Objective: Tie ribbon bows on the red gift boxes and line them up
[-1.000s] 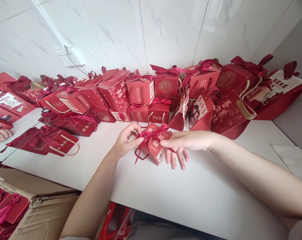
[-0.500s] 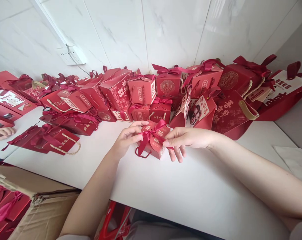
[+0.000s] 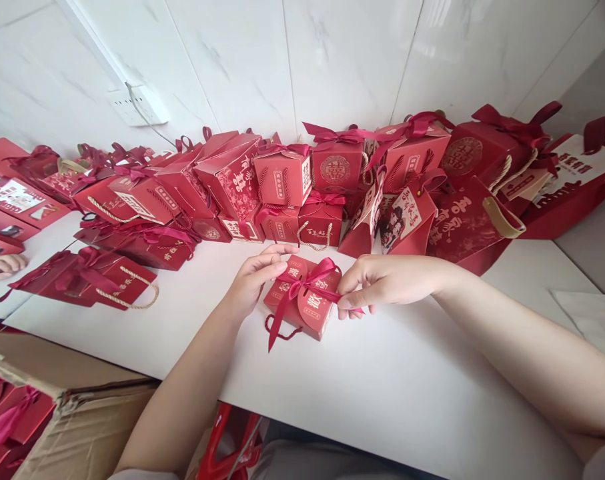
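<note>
A small red gift box (image 3: 309,317) with gold lettering lies on the white table in front of me. Tied across its top is a dark red ribbon (image 3: 297,287) in a bow, one tail hanging over the near side. At the box's left edge, my left hand (image 3: 255,280) has thumb and forefinger close together at the bow's left loop; the fingertips partly hide what they grip. My right hand (image 3: 382,283) pinches the ribbon's right tail at the box's right edge. A twisted cord handle (image 3: 285,333) sticks out at the near left.
Red gift boxes and bags (image 3: 232,173) are stacked along the tiled wall. Two lie at the left (image 3: 87,283). A cardboard carton (image 3: 102,420) of boxes stands at lower left. Another person's hand (image 3: 2,267) rests at far left. A white sheet (image 3: 587,320) lies at right.
The box has come slightly nearer to me, and its bow looks more spread. My right hand has shifted a little right with the ribbon tail; its fingers are more curled.
</note>
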The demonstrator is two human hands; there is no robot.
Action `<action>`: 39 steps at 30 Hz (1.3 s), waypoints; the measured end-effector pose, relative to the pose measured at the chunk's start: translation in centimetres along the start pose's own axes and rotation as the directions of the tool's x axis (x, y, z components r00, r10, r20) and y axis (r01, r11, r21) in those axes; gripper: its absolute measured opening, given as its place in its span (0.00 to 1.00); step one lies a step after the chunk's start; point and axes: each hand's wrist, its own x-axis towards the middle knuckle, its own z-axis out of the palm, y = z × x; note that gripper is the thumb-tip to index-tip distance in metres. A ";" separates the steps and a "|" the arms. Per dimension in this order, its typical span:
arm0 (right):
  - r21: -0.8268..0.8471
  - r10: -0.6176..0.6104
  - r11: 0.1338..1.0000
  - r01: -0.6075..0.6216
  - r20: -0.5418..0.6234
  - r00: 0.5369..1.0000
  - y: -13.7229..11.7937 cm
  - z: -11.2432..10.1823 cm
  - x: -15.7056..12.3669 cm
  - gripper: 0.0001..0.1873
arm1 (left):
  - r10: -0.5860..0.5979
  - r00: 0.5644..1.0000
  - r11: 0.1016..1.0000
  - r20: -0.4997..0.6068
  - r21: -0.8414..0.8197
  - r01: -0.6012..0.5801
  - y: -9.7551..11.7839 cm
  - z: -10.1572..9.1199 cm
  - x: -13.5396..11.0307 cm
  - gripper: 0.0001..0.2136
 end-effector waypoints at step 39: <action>-0.700 -0.083 0.688 -0.194 -0.341 0.937 -3.5 3.6 -2.7 0.16 | 0.018 0.988 0.977 0.154 0.206 -0.049 0.8 -0.8 -0.5 0.16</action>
